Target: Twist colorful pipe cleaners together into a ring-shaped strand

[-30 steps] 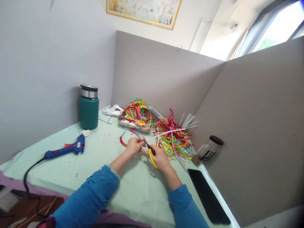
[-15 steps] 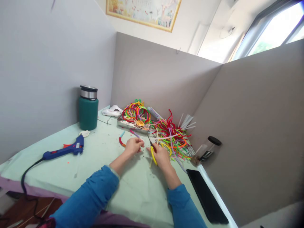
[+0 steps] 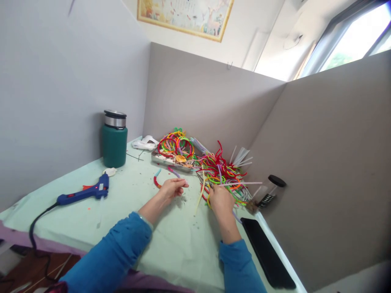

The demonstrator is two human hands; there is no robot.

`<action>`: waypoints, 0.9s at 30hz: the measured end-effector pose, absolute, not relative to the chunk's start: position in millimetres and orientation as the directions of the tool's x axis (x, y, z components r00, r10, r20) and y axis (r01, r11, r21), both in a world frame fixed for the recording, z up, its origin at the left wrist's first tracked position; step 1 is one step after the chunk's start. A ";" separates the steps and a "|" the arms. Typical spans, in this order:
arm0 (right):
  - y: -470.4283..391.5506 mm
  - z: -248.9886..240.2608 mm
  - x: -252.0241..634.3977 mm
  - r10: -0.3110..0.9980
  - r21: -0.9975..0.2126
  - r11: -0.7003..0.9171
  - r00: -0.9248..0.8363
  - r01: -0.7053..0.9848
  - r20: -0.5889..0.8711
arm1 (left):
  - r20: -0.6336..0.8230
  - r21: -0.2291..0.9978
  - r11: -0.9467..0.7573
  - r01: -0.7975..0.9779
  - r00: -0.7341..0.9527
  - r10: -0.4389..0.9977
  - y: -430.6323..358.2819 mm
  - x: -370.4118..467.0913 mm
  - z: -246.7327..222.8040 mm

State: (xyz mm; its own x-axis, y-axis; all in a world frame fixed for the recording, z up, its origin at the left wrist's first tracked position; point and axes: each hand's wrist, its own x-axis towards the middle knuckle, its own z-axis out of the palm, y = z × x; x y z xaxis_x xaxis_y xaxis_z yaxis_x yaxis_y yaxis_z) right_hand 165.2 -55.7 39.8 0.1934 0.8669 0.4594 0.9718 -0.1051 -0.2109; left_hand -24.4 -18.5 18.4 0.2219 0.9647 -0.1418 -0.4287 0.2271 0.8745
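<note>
My left hand is over the table, thumb and fingers pinched on a small pale piece, too small to make out well. On the table behind it lies a curved red, orange and blue pipe-cleaner length, with a pink and purple one nearby. My right hand is at the near edge of the pipe-cleaner pile, fingers curled down and partly hidden. A pale pink pipe cleaner sticks out rightward from it. Yellow handles show beside its fingers, mostly covered. A pale yellow pipe cleaner lies between my hands.
A metal tray holds colourful rings and small pieces. Left stand a green flask and a blue glue gun with its cord over the edge. Right are a clear jar with a black lid and a black phone-like slab. Grey partitions enclose the table.
My right hand has moved right and away, to the pile, and the pale pink pipe cleaner moved with it. The yellow-handled cutting tool no longer shows clearly in it. My left hand barely shifted.
</note>
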 end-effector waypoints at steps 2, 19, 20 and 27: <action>-54.4 43.4 148.8 0.845 -0.357 0.192 0.031 0.914 0.534 | -0.122 0.859 0.231 -0.457 0.256 0.959 -19.3 -24.8 19.0; -44.0 9.3 112.8 0.797 -0.644 0.495 -0.009 0.584 0.604 | -0.158 0.895 0.252 -0.367 0.267 0.951 -21.5 -24.9 14.7; -45.0 10.1 113.0 0.790 -0.629 0.504 -0.023 0.592 0.612 | -0.171 0.894 0.266 -0.362 0.273 0.947 -21.5 -25.7 15.0; -49.1 11.5 114.6 0.772 -0.545 0.540 -0.120 0.642 0.624 | -0.218 0.914 0.301 -0.271 0.298 0.929 -21.6 -30.5 17.2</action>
State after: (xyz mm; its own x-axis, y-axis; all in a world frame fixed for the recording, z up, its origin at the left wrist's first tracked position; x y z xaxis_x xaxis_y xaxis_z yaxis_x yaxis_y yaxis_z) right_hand 114.6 -49.1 11.5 -0.1202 0.7724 0.6236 0.6417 0.5398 -0.5448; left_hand -30.5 -21.6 17.2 0.2980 0.9294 -0.2177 -0.2713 0.3011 0.9142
